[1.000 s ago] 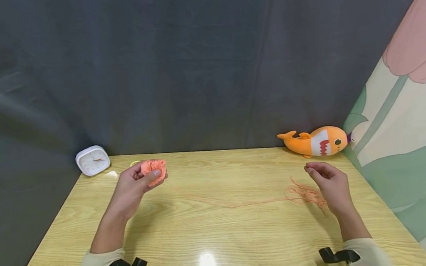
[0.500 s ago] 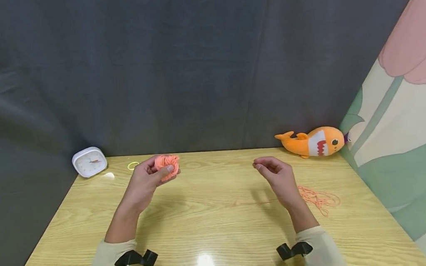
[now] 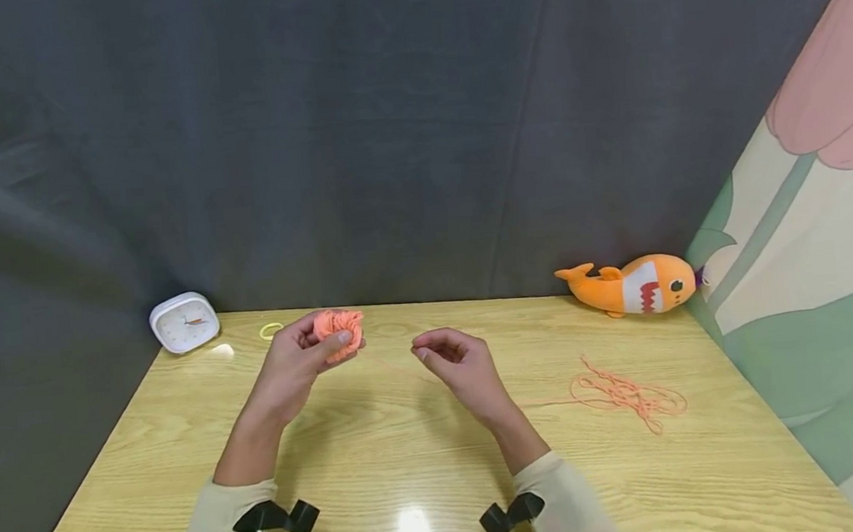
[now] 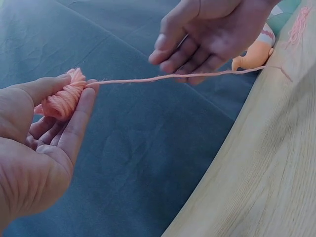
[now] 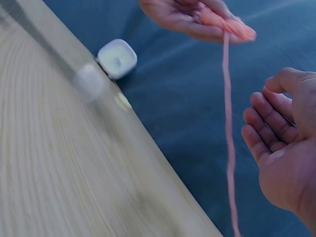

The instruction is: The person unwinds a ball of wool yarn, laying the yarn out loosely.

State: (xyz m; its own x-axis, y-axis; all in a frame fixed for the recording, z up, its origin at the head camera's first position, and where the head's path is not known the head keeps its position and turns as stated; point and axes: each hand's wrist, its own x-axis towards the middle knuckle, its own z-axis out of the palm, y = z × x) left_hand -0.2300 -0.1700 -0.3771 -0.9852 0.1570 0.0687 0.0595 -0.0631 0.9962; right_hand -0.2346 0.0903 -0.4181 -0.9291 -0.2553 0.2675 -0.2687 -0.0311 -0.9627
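Note:
A small bundle of wound coral yarn [image 3: 342,320] is pinched between the thumb and fingers of my left hand [image 3: 281,378], held above the table. From it a single yarn strand [image 4: 163,77] runs off to the right. It leads toward a loose tangle of the same yarn [image 3: 627,390] on the tabletop. My right hand [image 3: 465,373] is in the air a short way right of the bundle, palm inward, with fingers loosely bent. In the right wrist view the strand [image 5: 228,118] passes beside those fingers, apart from them; nothing shows in their grasp.
On the wooden table [image 3: 412,459] a white clock [image 3: 185,322] stands at the back left, near a yellow ring [image 3: 270,331]. An orange shark plush [image 3: 634,285] lies at the back right. A dark curtain [image 3: 356,138] hangs behind the table.
My right hand has travelled left, from near the yarn tangle to close by the bundle. The left hand has shifted slightly right and still holds the yarn.

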